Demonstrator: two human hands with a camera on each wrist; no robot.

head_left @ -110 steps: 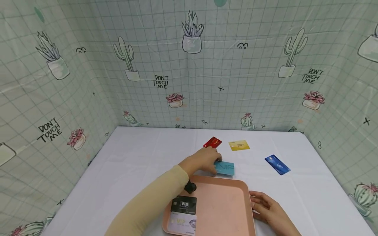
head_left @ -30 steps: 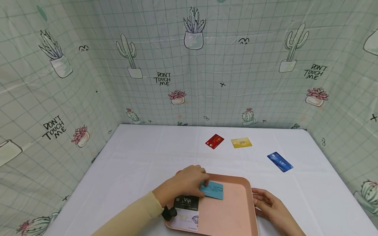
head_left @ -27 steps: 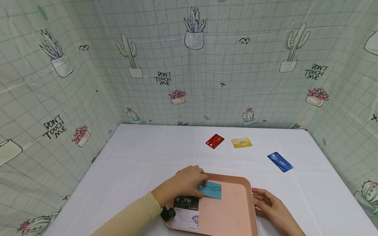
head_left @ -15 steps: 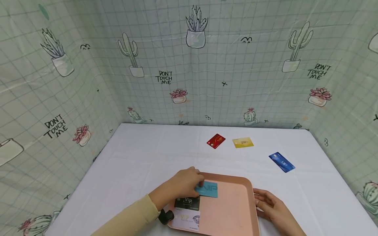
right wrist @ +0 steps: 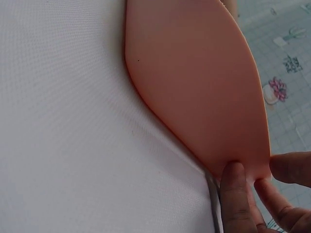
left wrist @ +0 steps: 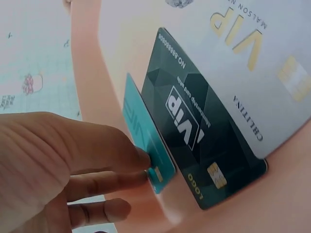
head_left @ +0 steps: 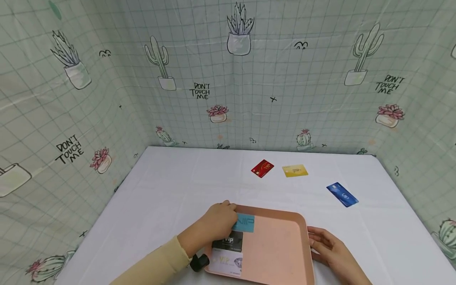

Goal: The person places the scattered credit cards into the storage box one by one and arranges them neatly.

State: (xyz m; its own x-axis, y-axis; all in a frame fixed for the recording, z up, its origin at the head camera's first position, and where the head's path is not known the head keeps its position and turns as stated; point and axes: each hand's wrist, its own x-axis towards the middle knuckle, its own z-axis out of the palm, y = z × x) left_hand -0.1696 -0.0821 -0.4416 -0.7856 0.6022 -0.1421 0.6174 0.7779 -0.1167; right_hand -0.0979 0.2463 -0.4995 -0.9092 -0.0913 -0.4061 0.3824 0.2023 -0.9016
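Note:
My left hand [head_left: 219, 221] pinches a teal VIP card [head_left: 244, 223] at the back left corner of the pink tray [head_left: 279, 253]. In the left wrist view the thumb lies on the face of the teal card [left wrist: 146, 133] near its chip end, with a finger at its edge; the card is tilted. Beside it, flat in the tray, lie a black VIP card [head_left: 233, 242] and a white VIP card [head_left: 225, 262] nearer the front. My right hand [head_left: 333, 251] touches the outside of the tray's right wall with its fingertips, as the right wrist view also shows.
A red VIP card [head_left: 262, 168], a yellow card [head_left: 295, 170] and a blue VIP card [head_left: 342, 194] lie on the white tablecloth [head_left: 171, 178] behind and right of the tray. A patterned cloth [head_left: 192, 59] hangs around the table's back and sides.
My left hand has carried the teal card from the tablecloth behind the tray into the tray, then leftward to its back left corner. My right hand has stayed at the tray's right side.

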